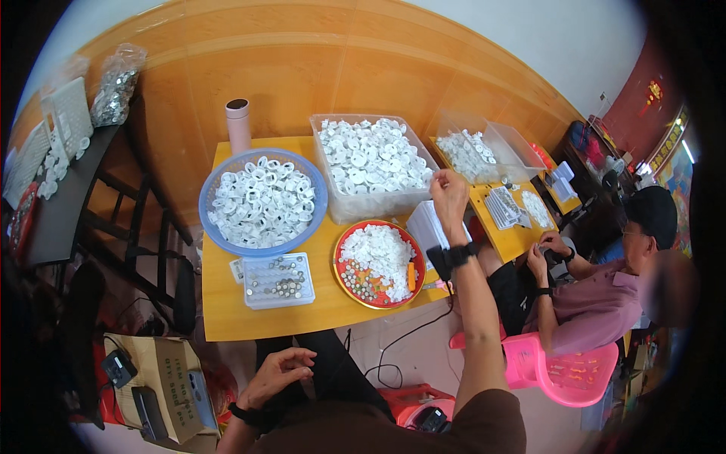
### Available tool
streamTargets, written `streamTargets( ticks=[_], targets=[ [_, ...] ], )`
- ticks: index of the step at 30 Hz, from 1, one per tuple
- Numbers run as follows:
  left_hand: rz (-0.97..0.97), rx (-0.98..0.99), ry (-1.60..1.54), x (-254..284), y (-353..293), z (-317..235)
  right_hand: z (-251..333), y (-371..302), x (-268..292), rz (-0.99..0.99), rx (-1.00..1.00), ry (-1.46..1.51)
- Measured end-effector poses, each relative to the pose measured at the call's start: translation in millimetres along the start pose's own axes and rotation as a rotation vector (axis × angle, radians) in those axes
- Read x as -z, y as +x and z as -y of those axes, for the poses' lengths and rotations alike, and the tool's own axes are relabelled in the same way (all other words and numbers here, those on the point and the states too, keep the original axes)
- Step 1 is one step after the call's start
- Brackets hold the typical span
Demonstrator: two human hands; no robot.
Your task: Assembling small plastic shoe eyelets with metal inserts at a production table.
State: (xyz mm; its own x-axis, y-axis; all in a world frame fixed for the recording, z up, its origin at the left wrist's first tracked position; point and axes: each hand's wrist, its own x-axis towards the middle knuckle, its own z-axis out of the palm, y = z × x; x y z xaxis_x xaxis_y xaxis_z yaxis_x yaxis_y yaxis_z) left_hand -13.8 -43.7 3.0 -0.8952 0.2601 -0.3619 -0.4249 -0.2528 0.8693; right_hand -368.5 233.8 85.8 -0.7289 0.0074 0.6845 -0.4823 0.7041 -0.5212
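My right hand (450, 195) is raised at the right rim of a clear plastic tub (378, 204) heaped with round white plastic parts (370, 155). Its fingers are curled together, and I cannot make out what is between them. My left hand (278, 376) hovers over my lap in front of the table, fingers loosely bent and apart with nothing in them. Between the hands, a red round tray (340, 284) bears small white pieces (378, 253) and silver button cells (367, 286). A blue basket (323, 198) of white parts and a clear box (278, 300) with button cells stand to its left.
A pink flask (238, 127) stands at the table's back left. White stacked sheets or cards (427, 227) lie right of the tray. At the right a co-worker (605, 303) sits on a pink chair (563, 371) by another yellow table. An open carton (162, 378) is at lower left.
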Motion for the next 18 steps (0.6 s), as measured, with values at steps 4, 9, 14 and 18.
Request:
streamTargets(
  ticks=[4,9,14,18],
  targets=[
    [-0.022,-0.059,0.052,6.6,-2.5,6.3,-11.6,17.6,-20.4,-0.065,0.030,-0.289],
    [-0.064,-0.058,0.017,12.3,-12.4,9.1,-0.2,-3.9,-20.8,0.196,-0.074,-0.374],
    [-0.152,-0.085,0.004,31.7,-30.5,4.3,-1.9,-39.7,17.4,0.072,-0.014,-0.093],
    [-0.192,-0.149,-0.009,54.5,-46.4,-26.5,2.4,-90.6,39.7,0.151,-0.115,0.158]
  ],
)
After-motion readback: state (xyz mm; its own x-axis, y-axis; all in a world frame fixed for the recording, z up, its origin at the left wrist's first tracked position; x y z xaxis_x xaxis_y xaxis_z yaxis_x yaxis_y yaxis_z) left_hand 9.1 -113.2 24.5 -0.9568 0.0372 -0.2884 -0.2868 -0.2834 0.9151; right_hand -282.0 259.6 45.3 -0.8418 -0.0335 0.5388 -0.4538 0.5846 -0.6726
